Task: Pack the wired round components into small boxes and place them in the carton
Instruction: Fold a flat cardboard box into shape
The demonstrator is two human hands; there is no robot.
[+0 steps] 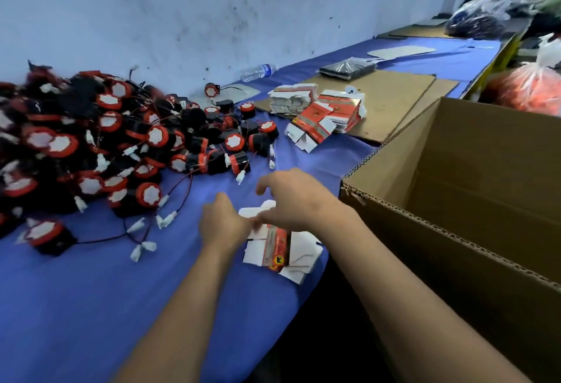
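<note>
At the worktop's (pixel 91 306) near edge, my left hand (pixel 223 221) and right hand (pixel 291 200) pinch a flat box (pixel 277 249), ready to fold it. The components (pixel 100 146) are heaped at the far left. The carton (pixel 473 200) stands open at my right for easy dropping.

The table (pixel 91 306) is covered in smooth blue cloth. The carton (pixel 473 200) is made of matt corrugated cardboard. The small boxes (pixel 321 115) are formed of printed glossy card.
</note>
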